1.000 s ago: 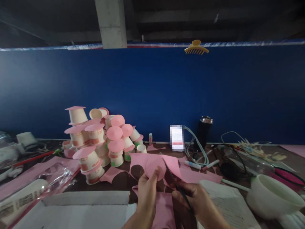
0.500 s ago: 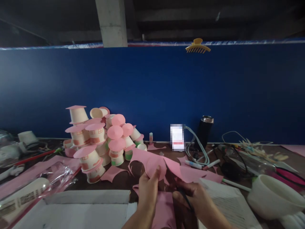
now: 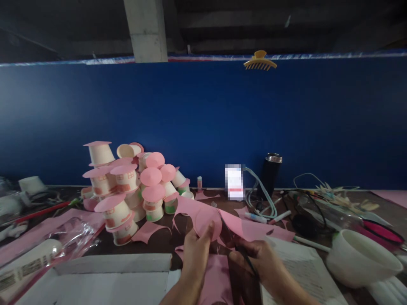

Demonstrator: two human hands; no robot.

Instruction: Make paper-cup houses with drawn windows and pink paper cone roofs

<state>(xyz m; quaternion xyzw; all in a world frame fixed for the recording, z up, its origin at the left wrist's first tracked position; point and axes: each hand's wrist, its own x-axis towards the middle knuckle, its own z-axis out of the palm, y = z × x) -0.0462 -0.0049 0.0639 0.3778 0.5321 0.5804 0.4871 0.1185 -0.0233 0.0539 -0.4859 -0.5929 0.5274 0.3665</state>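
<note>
My left hand (image 3: pixel 197 250) is closed on a sheet of pink paper (image 3: pixel 186 205), its thumb pressing a round pink paper disc (image 3: pixel 202 218) against the sheet. Scissors (image 3: pixel 247 259) with dark handles are in my right hand (image 3: pixel 263 258), the fingers curled round the grips. Their blades reach up to the paper just right of the disc, where the sheet is partly cut. The lower blade is hard to make out. Under my hands lies another pink piece of paper (image 3: pixel 218 277).
Paper cups (image 3: pixel 119 216) with pink round tops are stacked at left. A white box (image 3: pixel 104 279) lies front left, plastic packaging (image 3: pixel 76 231) beyond. To the right are a black flask (image 3: pixel 270 176), coiled cable (image 3: pixel 271 207), markers (image 3: pixel 254 218), a printed sheet (image 3: pixel 295 267) and a white cup (image 3: pixel 362 258).
The scissors' blades have moved up along the disc's right edge, and a blade now shows against the paper. My left hand keeps its hold. The whole view has shifted slightly.
</note>
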